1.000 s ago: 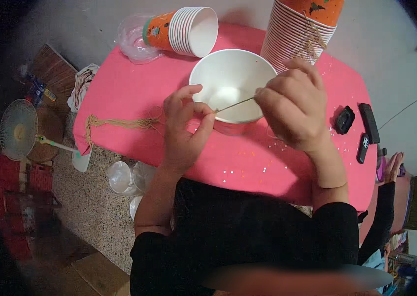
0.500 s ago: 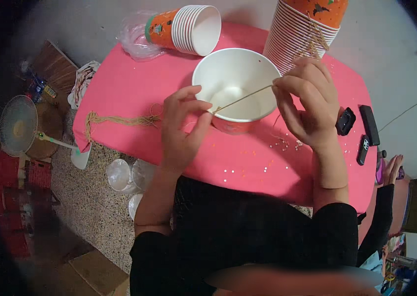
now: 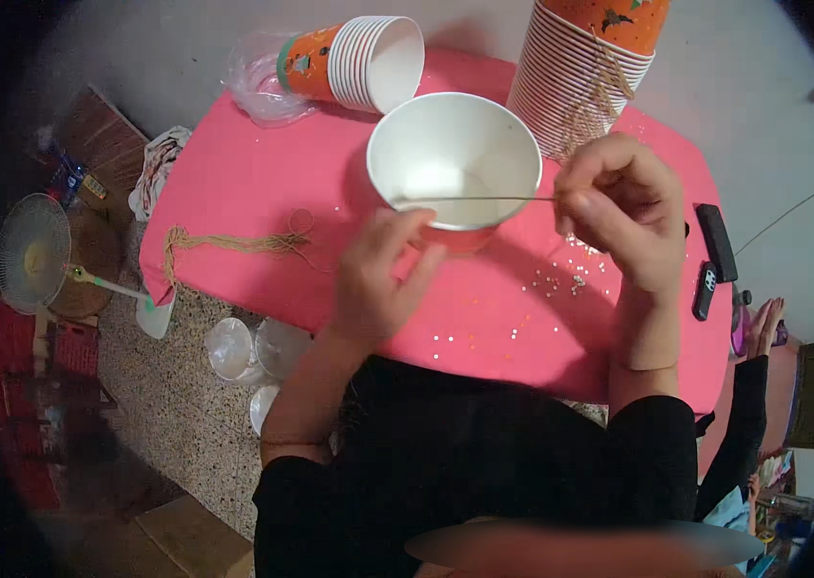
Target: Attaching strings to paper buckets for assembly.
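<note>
Cord (image 3: pixel 479 198), straight over round tub (image 3: pixel 474 237), pinched by right hand (image 3: pixel 624 214); left hand (image 3: pixel 378 284), grip unclear

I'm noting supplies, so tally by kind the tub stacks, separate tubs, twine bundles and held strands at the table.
Tub stacks: 2 (left stack, right stack)
Separate tub: 1
Twine bundles: 2 (left bundle, right bundle)
Held strand: 1
Total: 6

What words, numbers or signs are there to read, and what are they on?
No words or numbers can be read here.
Upright stack of paper tubs: a dark bat picture on orange, no readable words.
Lying stack of paper tubs: small printed shapes, too tiny to make out.
Small black device: pale marks, too small.
Yellow label: too blurred.
</note>
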### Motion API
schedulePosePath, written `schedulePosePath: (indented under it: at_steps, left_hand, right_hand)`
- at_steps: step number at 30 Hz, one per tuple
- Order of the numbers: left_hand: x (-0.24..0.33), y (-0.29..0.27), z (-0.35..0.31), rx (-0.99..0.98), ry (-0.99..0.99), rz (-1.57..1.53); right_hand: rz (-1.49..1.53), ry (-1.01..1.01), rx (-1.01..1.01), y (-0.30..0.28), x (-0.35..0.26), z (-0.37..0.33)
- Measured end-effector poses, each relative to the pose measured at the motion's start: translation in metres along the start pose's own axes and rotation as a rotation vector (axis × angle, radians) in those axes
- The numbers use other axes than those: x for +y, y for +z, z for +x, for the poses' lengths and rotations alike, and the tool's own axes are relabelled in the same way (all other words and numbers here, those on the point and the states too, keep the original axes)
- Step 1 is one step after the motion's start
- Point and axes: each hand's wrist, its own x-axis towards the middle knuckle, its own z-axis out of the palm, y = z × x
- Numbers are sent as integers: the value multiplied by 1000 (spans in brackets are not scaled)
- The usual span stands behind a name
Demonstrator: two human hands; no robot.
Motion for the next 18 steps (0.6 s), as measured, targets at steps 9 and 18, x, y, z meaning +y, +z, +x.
schedulePosePath:
  at_steps: [9, 18]
  left_hand:
    - [-69, -27, 49, 235, -284, -197]
    - [21, -29, 25, -51, -295, -589]
  right_hand:
    - [436, 95, -254, -19, -7, -4]
    - [450, 154, -210, -4, -3, -2]
